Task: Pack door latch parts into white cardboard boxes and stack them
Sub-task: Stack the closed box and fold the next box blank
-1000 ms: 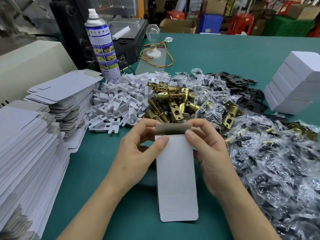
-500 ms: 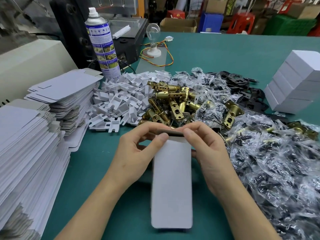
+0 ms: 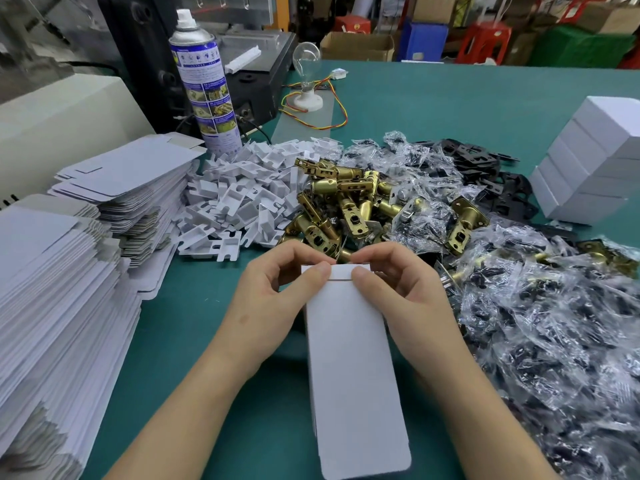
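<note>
Low at centre of the frame, pinching the far end of one white cardboard box [image 3: 353, 358] between the left hand [image 3: 273, 299] and the right hand [image 3: 405, 292]: thumbs pressed on top beside the flap slit, other fingers curled over and behind the end. Looks like tucking the end flap home, hence the two-handed grip right at the seam. Pointed lengthwise toward the bottom edge, over the green table [image 3: 450, 109]; hard to say whether resting on it or lifted. Contents hidden, so no telling whether filled.

Heaped just above the hands, probably for a short reach: brass latches [image 3: 343, 202], flanked on the left by white inserts [image 3: 239, 195] and on the right by bagged parts [image 3: 536, 306] spilling down to the lower right corner. Farther up right, black plates [image 3: 485, 168].

Laid along the left edge, flat box blanks [image 3: 52, 306], likely as the supply for the next box. Stacked at the right edge, well apart from the loose parts, finished boxes [image 3: 588, 161]. Standing upper left, a spray can [image 3: 204, 88]; near it at upper centre, a light bulb [image 3: 306, 57].
</note>
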`<state>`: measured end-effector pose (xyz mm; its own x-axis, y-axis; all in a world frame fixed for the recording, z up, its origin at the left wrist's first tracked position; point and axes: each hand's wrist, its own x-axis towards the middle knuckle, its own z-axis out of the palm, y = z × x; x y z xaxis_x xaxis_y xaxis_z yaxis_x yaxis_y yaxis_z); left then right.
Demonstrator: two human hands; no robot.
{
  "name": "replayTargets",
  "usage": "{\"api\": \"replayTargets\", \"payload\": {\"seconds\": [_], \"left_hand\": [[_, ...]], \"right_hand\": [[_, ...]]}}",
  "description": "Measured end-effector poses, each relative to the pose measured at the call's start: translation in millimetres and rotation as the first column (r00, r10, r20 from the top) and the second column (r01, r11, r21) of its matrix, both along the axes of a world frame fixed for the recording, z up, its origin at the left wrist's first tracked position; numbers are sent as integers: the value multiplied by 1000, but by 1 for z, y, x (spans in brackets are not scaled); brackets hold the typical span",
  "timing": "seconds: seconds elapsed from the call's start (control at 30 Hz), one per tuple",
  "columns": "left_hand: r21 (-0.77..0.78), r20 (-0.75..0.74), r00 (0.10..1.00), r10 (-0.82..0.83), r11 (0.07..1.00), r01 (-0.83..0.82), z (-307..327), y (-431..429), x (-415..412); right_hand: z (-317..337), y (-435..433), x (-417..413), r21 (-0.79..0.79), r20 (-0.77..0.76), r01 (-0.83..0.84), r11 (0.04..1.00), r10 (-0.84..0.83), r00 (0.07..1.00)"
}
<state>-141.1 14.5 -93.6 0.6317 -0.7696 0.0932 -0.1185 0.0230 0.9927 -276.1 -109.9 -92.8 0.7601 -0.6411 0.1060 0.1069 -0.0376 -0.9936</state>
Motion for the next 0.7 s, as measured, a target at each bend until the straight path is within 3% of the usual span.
{"api": "replayTargets", "payload": {"seconds": [0.2,0.37,0.7], "left_hand": [[-7,-36,997,70,998,-70,0,1,0],[-60,-29,985,172,983,-174,0,-1,2],[-60,-82,990,118,991,-123,6,1,6]], "right_hand": [[0,2,1,41,-18,-11,999,12,1000],[4,4,0,232,-47,-46,972,59,997],[1,4,1,165,-30,-61,984,67,997]]}}
